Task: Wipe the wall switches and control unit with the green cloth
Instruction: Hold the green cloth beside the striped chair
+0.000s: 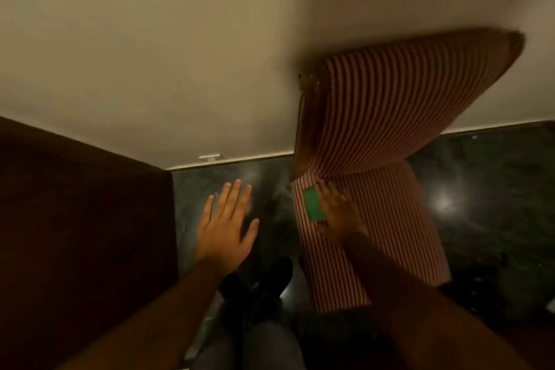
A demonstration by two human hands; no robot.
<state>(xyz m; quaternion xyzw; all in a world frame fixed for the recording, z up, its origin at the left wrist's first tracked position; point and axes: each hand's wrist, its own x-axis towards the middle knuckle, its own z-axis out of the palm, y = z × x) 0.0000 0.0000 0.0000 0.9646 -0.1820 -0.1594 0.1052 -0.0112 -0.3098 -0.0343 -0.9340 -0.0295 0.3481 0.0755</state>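
A small folded green cloth [313, 205] lies on the seat of a red-and-white striped chair [390, 219], at its left front corner. My right hand [339, 213] rests flat on the seat with its fingers against the cloth's right edge; whether it grips the cloth is unclear. My left hand [226, 225] hovers over the dark floor with fingers spread and holds nothing. No wall switches or control unit are in view; only a small white fitting [209, 156] shows low on the wall.
A cream wall [150, 54] fills the upper view. A dark wooden cabinet or door [81, 234] stands at the left. The floor [486, 189] is dark polished stone. My legs and dark shoes [258, 279] are below, between the cabinet and the chair.
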